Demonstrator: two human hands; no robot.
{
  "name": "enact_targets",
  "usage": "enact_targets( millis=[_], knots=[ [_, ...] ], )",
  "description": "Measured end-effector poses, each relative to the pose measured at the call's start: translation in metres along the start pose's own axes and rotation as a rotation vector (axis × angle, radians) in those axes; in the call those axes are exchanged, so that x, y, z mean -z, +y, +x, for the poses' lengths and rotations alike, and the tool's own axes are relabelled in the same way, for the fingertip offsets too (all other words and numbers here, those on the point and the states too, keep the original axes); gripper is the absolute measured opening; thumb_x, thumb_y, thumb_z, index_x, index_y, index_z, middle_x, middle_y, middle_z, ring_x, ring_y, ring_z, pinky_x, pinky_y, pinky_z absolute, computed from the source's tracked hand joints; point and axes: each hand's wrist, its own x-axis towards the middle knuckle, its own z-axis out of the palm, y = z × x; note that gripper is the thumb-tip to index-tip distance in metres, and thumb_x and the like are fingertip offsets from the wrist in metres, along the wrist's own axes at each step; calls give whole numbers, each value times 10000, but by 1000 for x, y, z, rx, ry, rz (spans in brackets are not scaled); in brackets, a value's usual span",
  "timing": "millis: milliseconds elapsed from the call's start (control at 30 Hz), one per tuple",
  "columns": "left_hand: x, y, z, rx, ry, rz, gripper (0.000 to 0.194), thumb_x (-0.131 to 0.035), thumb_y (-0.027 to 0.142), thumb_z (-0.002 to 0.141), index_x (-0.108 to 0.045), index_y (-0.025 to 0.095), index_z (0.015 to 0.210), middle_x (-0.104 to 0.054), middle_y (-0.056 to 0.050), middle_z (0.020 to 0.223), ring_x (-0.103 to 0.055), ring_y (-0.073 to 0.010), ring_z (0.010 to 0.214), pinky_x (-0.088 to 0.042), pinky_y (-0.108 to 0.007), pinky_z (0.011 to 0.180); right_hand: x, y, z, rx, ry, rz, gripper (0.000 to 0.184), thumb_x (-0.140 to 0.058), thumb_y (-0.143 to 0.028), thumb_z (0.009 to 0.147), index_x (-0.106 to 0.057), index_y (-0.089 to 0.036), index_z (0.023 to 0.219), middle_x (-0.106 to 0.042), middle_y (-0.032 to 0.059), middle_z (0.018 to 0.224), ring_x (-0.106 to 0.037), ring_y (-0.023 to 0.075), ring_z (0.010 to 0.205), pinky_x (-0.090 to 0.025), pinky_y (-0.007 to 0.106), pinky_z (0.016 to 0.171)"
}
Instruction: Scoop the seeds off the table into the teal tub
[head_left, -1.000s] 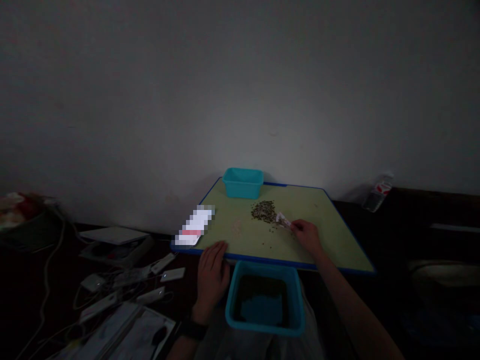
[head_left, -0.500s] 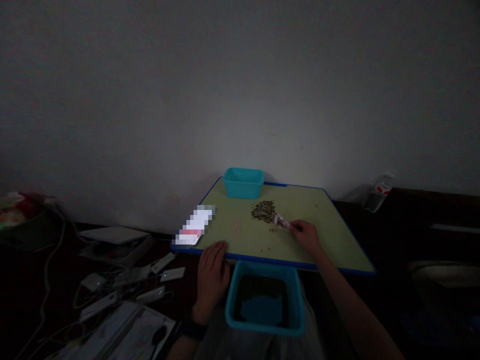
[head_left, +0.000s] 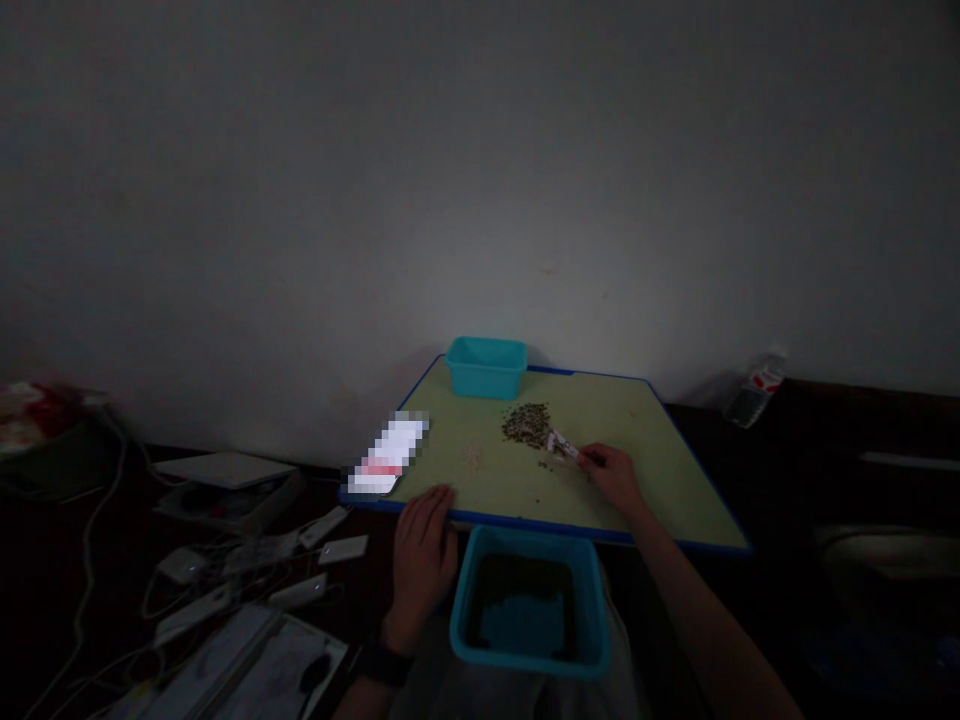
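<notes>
A green board with a blue rim [head_left: 652,470] lies before me. My right hand [head_left: 613,474] is closed on a small pale card [head_left: 562,444], whose tip touches the near edge of a heap of dark green beans [head_left: 527,422]. A few loose beans lie scattered near the card. A small whitish pile [head_left: 472,456] sits to the left of the heap. My left hand [head_left: 424,545] rests at the board's near edge, fingers together over the rim. A teal tub [head_left: 529,610] sits in my lap below the board.
A second teal tub [head_left: 486,365] stands at the board's far edge by the wall. A pixelated phone [head_left: 386,456] lies on the left corner. Cables, chargers and papers [head_left: 247,590] lie at the left. A bottle [head_left: 754,390] leans at the right.
My right hand has slid the card slightly left toward the bean heap. The left hand has stayed at the board's edge.
</notes>
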Motion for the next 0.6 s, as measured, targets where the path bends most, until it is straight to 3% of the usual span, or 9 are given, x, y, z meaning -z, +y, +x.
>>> enact_targets(
  millis=[600],
  knots=[
    [8, 2, 2, 13, -33, -40, 514, -518, 112, 920, -491, 183, 1428, -608, -167, 1412, -516, -314, 1357, -367, -587, 1169, 0, 2, 3, -41, 53, -49, 263, -582, -380, 817, -783, -216, 866, -793, 73, 849, -714, 241, 774, -524, 341, 744]
  ],
)
